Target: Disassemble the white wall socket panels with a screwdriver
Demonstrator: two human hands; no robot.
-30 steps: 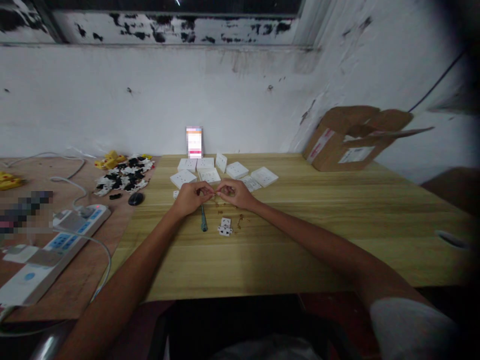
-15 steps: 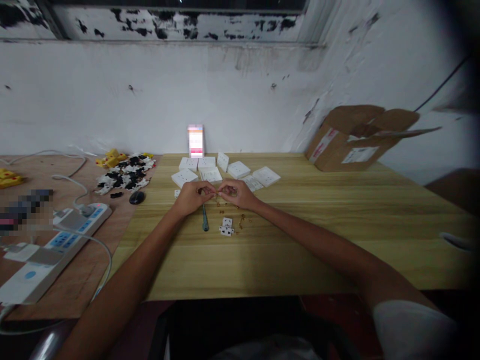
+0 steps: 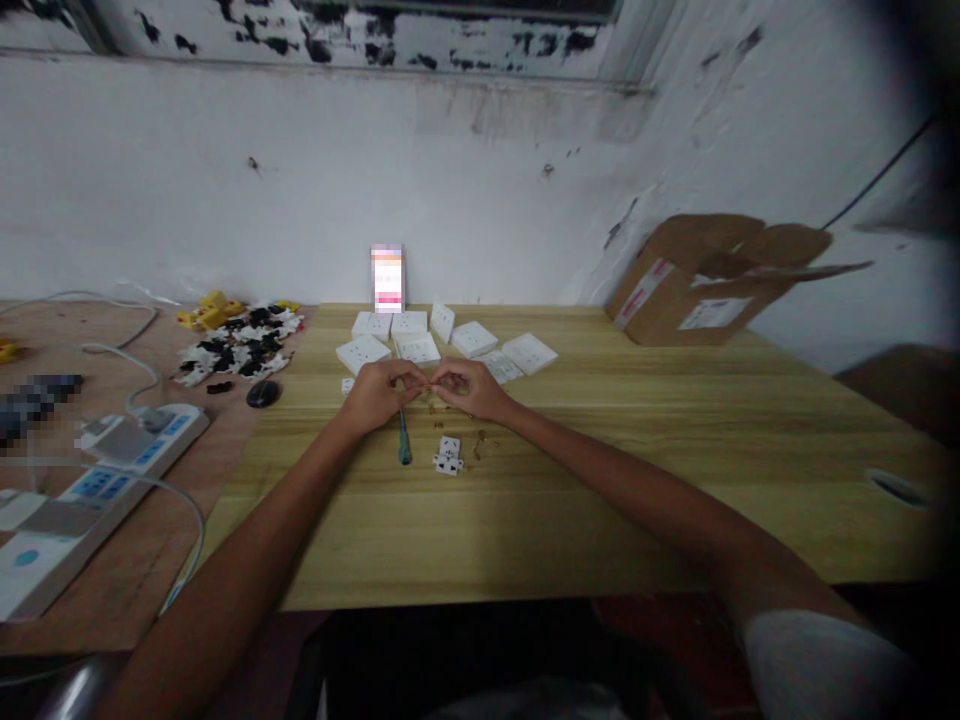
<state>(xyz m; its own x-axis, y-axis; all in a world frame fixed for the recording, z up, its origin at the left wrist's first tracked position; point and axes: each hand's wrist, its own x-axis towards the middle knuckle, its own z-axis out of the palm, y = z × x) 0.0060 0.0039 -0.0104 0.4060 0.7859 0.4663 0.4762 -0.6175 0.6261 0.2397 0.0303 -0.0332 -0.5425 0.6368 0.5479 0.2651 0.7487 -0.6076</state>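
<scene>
My left hand [image 3: 380, 393] and my right hand [image 3: 472, 388] meet fingertip to fingertip above the wooden table. Both are closed in a pinch on a tiny piece, perhaps brass-coloured, too small to name. Just below the left hand lies a screwdriver [image 3: 404, 440] with a green handle. White socket inserts [image 3: 448, 455] with dark slots sit nearer to me. Several small brass-coloured metal pieces [image 3: 480, 443] are scattered beside them and under the hands. Behind the hands, several white socket panels [image 3: 471, 338] lie on the tabletop, one of them tilted up.
A phone [image 3: 388, 278] with a lit screen leans on the wall. At the right back stands an open cardboard box [image 3: 682, 280]. To the left are a black mouse [image 3: 263, 393], a pile of black and white pieces [image 3: 238, 345], and a power strip [image 3: 56, 545] with cables.
The view has shifted slightly, moving things on the table a little to the left. Both hands keep their pinch at the same spot over the table.
</scene>
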